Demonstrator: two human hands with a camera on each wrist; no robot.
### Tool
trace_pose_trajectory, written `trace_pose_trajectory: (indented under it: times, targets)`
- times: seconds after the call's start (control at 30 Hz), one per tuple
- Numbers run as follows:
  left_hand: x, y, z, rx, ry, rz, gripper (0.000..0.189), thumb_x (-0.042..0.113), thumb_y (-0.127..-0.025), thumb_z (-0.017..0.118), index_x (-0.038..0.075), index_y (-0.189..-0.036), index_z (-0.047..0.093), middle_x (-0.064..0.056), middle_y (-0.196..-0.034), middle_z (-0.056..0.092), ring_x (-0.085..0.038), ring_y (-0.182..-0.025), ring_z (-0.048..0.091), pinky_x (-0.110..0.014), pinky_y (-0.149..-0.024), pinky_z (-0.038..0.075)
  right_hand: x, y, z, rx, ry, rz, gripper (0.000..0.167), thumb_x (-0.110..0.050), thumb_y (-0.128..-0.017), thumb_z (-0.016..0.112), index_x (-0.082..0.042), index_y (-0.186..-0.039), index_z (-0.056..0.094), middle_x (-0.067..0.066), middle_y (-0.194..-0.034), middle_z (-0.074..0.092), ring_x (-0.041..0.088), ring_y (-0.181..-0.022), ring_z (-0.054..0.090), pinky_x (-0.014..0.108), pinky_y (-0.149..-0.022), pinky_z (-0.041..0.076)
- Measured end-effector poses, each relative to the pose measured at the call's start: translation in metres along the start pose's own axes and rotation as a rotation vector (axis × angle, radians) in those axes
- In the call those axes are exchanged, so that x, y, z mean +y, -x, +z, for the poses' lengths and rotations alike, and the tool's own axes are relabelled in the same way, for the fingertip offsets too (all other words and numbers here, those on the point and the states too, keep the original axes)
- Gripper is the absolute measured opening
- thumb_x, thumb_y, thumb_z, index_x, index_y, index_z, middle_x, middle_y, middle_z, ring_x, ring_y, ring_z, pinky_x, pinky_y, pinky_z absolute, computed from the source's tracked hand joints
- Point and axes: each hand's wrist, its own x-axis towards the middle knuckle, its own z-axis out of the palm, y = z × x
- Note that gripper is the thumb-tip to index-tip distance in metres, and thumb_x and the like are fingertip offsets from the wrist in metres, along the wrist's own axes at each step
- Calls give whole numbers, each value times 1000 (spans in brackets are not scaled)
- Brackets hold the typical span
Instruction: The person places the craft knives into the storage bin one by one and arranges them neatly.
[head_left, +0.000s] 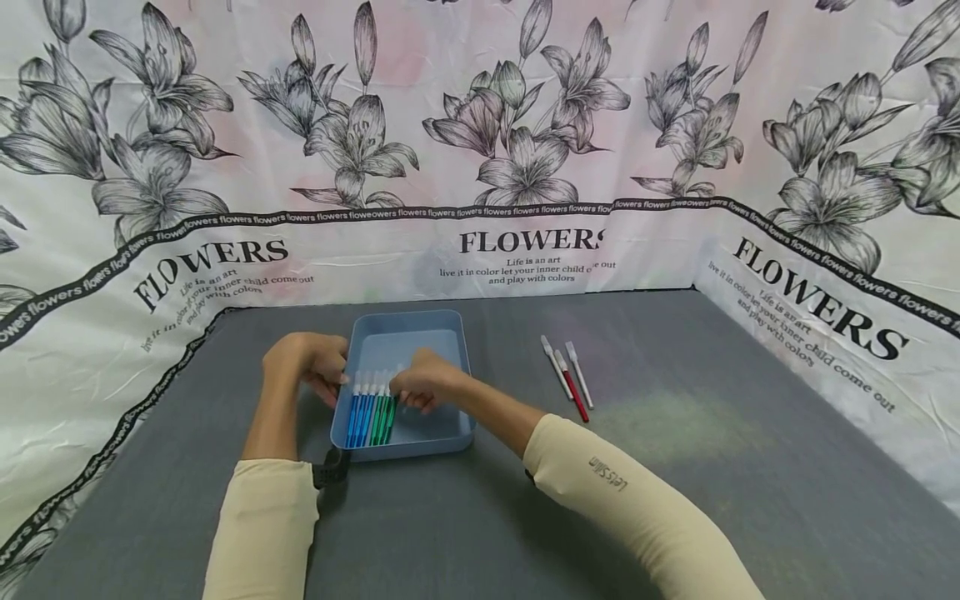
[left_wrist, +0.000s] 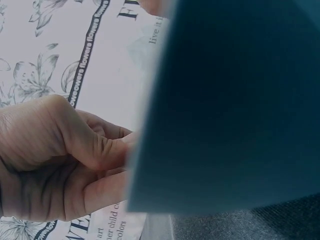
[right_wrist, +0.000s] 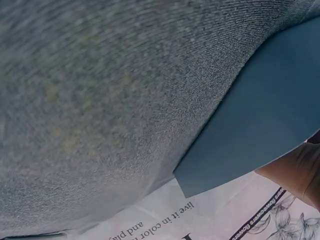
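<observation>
A shallow blue tray (head_left: 420, 454) stands on the grey table. Along its left side lie several slim felt-tip pens side by side, blue pens (head_left: 358, 421) at the left and green pens (head_left: 384, 421) to their right, with whitish upper ends. My left hand (head_left: 318, 362) holds the tray's left wall; in the left wrist view its thumb and fingers (left_wrist: 107, 152) meet at the tray's edge. Inside the tray, my right hand (head_left: 429, 383) has curled fingers pinching the upper end of the rightmost green pen. The right wrist view shows mostly the tray's outer wall (right_wrist: 255, 110).
Right of the tray, two white pens (head_left: 581, 375) and a red pen (head_left: 576, 396) with a white end lie close together on the table (head_left: 510, 517). A cloth printed with flowers (head_left: 525, 108) rises behind the table and along both sides.
</observation>
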Motion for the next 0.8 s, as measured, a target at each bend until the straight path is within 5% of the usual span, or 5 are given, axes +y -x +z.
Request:
trace_pose_trajectory:
  times: [0.8]
  targets:
    - [1,1,1,5,15,-4,36,1,-108,50,-13,-140,45,-19,-110,70,-19,-91,72,-33,-82,67,-5,0,1,-24,231,-22,34,-17,-100,67,-3,-70,67,3,-57,52,12,-48,41,25,-48,42]
